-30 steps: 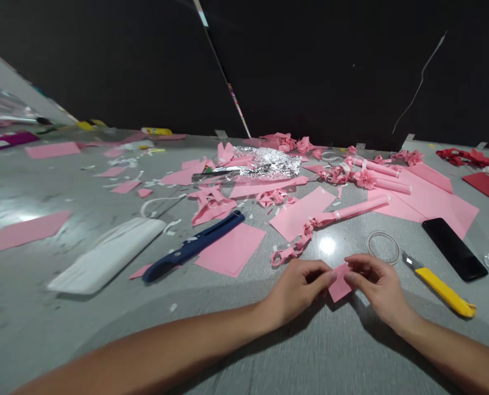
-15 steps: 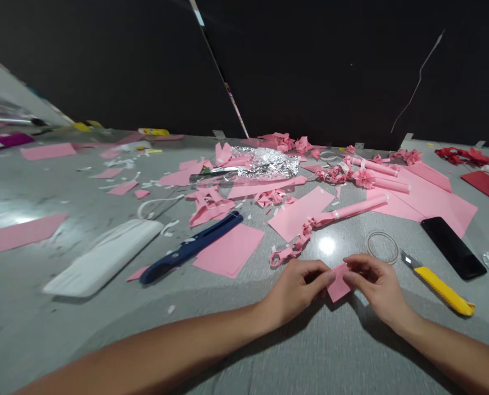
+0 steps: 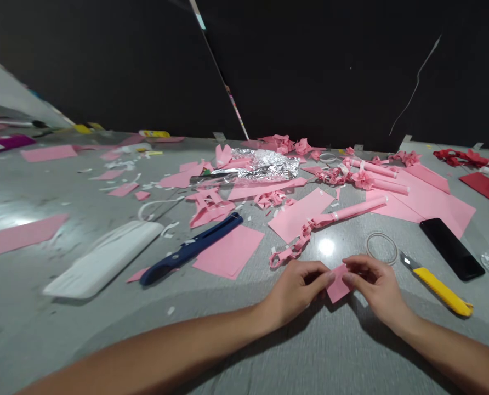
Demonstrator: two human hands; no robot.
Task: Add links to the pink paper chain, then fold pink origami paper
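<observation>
A small piece of pink paper (image 3: 338, 286) is pinched between both hands just above the grey surface. My left hand (image 3: 300, 285) is closed on its left edge, thumb in front. On the right edge, my right hand (image 3: 374, 285) grips it between thumb and fingers; the fingertips behind the paper are hidden. Beyond the left hand lies a pink paper chain (image 3: 297, 245) joined to a rolled paper tube (image 3: 357, 209). Right of my right hand are a ring of wire or tape (image 3: 382, 248) and a yellow utility knife (image 3: 442, 289) with its blade showing.
A black phone (image 3: 452, 248) lies at the right. To the left are a dark blue stapler-like tool (image 3: 191, 249), pink sheets (image 3: 230, 252) and a white flat object with a cord (image 3: 104, 258). Crumpled foil or clear wrap (image 3: 269, 162) and paper scraps lie before a black panel (image 3: 302, 66).
Both hands keep the same grip on the pink paper, almost unmoved. The view has shifted very slightly.
</observation>
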